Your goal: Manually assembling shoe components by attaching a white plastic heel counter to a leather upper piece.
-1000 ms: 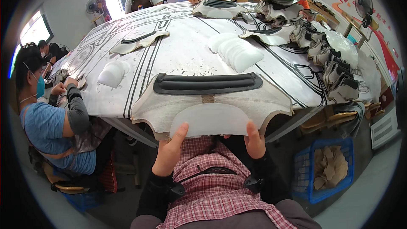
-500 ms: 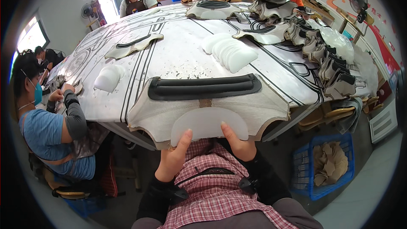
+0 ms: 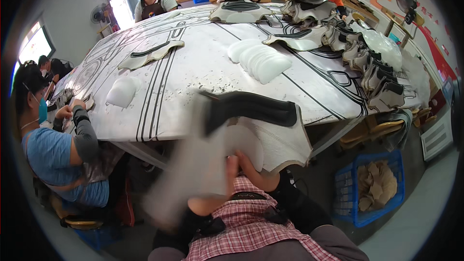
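Note:
Just off the table's near edge is a beige fabric panel point(image 3: 285, 140) with a curved lower edge and a black padded strip point(image 3: 261, 104) along its top. Its left part is lifted and folded inward, smeared by motion. Against the panel's middle lies a translucent white half-round plastic sheet point(image 3: 244, 140), partly covered by the raised flap. My left hand point(image 3: 210, 204) is at the flap's lower edge, its thumb pressed on the panel and its other fingers hidden. My right hand point(image 3: 261, 176) grips the panel and the sheet at the bottom, close to the left.
Fanned plastic sheets point(image 3: 261, 63) and a smaller stack point(image 3: 123, 92) lie on the patterned white table point(image 3: 193, 63). Similar finished-looking panels point(image 3: 382, 84) are piled along the right. A blue basket point(image 3: 355, 212) with beige scraps stands on the floor. Several people sit around the table.
The panel's left side has swung up and inward over the sheet. My two hands have come close together at the panel's middle. Across the table, a person has raised a dark piece.

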### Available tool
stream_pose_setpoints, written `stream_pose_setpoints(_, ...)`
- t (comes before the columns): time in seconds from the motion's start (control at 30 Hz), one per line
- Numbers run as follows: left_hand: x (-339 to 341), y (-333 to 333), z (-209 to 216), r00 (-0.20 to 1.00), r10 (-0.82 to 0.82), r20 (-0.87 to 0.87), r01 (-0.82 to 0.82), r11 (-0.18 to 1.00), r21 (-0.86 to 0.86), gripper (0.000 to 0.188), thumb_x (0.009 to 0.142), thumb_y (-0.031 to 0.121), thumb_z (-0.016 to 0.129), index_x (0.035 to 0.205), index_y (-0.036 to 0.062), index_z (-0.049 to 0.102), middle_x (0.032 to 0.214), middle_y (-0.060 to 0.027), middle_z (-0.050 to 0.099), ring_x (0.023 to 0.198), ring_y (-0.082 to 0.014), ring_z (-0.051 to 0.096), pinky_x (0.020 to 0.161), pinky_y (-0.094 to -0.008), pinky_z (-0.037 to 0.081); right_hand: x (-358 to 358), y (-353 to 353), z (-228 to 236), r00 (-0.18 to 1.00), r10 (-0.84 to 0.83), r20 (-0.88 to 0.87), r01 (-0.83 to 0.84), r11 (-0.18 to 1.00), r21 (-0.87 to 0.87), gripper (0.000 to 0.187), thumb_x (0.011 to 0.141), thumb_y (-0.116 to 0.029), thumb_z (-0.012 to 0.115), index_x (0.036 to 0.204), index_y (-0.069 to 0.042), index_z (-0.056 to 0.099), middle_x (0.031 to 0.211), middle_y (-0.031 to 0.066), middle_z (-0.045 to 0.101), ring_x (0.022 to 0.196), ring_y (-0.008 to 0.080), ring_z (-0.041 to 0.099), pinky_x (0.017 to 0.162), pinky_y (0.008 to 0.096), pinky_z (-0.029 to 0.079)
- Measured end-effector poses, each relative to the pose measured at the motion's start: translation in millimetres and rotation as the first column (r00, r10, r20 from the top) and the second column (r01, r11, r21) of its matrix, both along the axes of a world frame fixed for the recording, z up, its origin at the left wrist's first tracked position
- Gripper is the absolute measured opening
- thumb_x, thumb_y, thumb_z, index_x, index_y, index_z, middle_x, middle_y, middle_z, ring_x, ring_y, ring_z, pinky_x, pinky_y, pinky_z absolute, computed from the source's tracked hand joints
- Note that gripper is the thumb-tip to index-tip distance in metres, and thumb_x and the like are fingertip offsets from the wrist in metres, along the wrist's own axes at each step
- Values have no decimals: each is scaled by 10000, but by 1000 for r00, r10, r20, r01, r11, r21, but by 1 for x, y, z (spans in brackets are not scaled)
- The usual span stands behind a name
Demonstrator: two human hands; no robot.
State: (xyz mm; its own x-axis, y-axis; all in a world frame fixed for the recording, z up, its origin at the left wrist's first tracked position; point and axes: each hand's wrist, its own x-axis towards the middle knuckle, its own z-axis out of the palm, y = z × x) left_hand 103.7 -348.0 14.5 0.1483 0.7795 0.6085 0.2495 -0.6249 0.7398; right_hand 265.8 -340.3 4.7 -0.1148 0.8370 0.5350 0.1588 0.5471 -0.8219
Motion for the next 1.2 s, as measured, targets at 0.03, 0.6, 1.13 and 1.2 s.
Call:
stream_pose_setpoints(0.03,-4,0,0,999,51,18,-51,998,-39,339,933,53,552,1244,-77,516,1229,-193,576,1087,-276,588,889,-359,491,0,-3,-4,995,17,-95,-40,968,-246,431,856,-101,674,1246,17,532,1197,158,600,1081,260,600,890,347,492)
stream_pose_setpoints(0.6,-70,16,20,882,296,366,-146,911,-385,317,909,107,646,1172,-26,528,1100,-81,596,980,-150,563,863,-293,454,63,20,-8,795,407,-449,-551,793,-258,384,985,-246,539,1279,0,526,1149,68,614,1022,117,573,897,258,456)
stream_pose_setpoints(1.13,-32,11,18,933,-211,293,337,797,-501,388,880,3,614,1245,-35,487,1145,-75,604,1025,-143,582,854,-263,466,52,-7,15,886,265,-380,-370,899,-236,296,924,-142,635,1168,14,569,975,32,642,882,49,556,757,224,471)
stream_pose_setpoints(1.2,-31,10,20,937,-205,284,329,792,-515,377,882,2,608,1238,-38,492,1136,-74,609,1019,-141,586,849,-262,469,53,-8,17,875,238,-421,-369,891,-263,268,931,-110,625,1167,4,566,991,1,620,911,43,544,780,217,459)
